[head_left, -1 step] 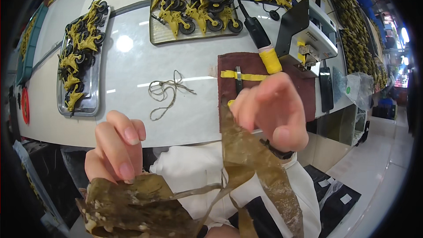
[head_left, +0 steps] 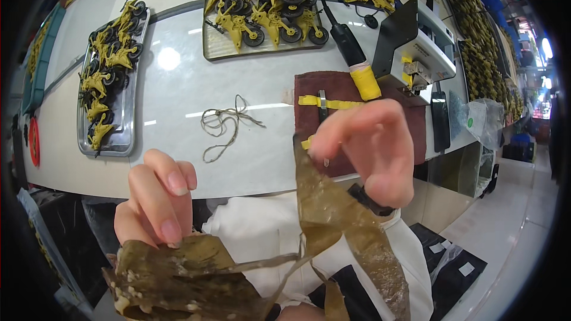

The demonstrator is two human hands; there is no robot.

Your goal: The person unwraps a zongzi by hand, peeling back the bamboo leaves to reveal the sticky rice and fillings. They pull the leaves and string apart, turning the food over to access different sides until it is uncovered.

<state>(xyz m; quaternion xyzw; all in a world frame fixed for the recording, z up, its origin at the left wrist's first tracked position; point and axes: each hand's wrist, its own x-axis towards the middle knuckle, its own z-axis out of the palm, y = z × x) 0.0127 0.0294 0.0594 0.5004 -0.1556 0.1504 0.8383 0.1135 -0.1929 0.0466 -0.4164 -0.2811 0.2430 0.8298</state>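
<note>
My left hand (head_left: 157,202) grips the top of a brownish-green leaf bundle (head_left: 178,285) at the lower left; pale grains stick to its leaves. My right hand (head_left: 372,148) is raised above it and pinches the upper end of a long leaf strip (head_left: 333,214). The strip hangs down from my fingertips and joins the bundle by a thin strand. Both hands are held over my lap, in front of the edge of the white table (head_left: 178,83).
A loose loop of string (head_left: 225,125) lies on the table beyond my hands. A brown mat (head_left: 309,92) with yellow tape, a black corded tool (head_left: 357,65) and a small machine (head_left: 416,47) sit to the right. Metal trays (head_left: 113,150) (head_left: 262,52) hold yellow-and-black wheeled parts.
</note>
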